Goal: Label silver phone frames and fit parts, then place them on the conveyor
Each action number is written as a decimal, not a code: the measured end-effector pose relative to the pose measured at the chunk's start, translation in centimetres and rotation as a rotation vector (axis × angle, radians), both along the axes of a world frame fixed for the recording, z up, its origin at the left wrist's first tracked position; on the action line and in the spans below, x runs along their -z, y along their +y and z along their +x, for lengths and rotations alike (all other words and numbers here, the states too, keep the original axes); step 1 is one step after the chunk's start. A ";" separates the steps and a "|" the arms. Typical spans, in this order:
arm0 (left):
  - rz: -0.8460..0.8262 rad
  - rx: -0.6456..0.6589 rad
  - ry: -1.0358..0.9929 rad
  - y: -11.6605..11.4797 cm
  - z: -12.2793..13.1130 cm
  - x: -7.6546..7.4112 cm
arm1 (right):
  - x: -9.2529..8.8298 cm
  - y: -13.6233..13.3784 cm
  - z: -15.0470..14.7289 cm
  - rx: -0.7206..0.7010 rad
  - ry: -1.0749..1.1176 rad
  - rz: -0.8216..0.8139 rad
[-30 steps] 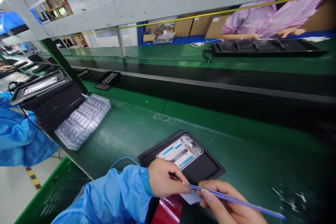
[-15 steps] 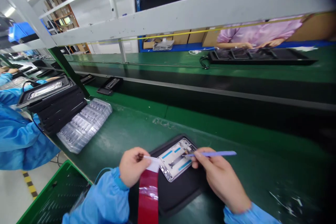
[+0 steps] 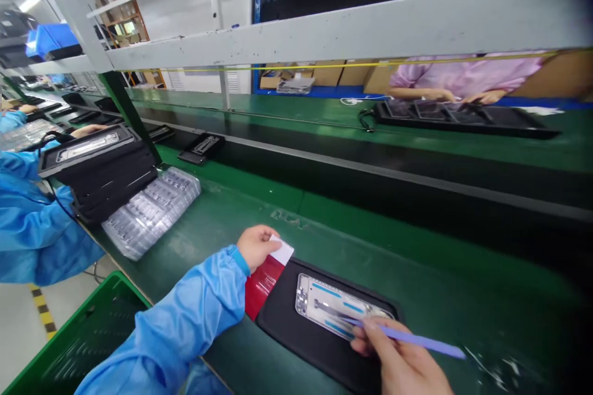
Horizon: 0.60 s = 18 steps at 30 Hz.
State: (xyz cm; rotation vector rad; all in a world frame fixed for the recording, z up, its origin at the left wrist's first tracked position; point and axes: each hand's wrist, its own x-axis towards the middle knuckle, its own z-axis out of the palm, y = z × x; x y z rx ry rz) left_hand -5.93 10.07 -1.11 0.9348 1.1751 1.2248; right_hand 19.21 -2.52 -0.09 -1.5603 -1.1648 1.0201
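My left hand [image 3: 256, 248] pinches the white end of a strip of red film [image 3: 264, 289], which hangs down over the left edge of a black padded tray [image 3: 288, 328]. On that tray lies a silvery phone frame [image 3: 306, 296] with several blue strips and a long grey patch. Between the fingers of my right hand [image 3: 403, 352] are purple tweezers [image 3: 426, 340]. Their tips are at the phone frame, over the grey patch; whether they touch it or grip anything, I cannot make out. My right fingers cover the frame's near right corner.
Clear plastic trays [image 3: 152, 210] lie left on the green bench, beside a stack of black trays [image 3: 113, 182] and a co-worker's blue sleeve [image 3: 41, 234]. A green crate [image 3: 83, 333] stands below. Past the conveyor belt [image 3: 352, 166], another person's hands work over a black tray [image 3: 463, 117].
The black tray and phone frame have turned, their right end now nearer me. My left hand moved up with the red film; my right hand moved down and right with the tweezers. The view shifted slightly.
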 end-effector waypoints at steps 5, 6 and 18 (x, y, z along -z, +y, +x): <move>-0.012 0.040 0.003 1.0 -1.6 0.8 | -3.1 3.6 -2.0 -0.250 0.030 -0.152; -0.014 0.039 0.004 0.9 -2.3 1.0 | -3.4 4.5 -2.5 -0.288 0.010 -0.171; -0.019 0.080 -0.001 1.5 -4.8 1.9 | -1.6 5.8 -3.8 -0.367 -0.112 -0.265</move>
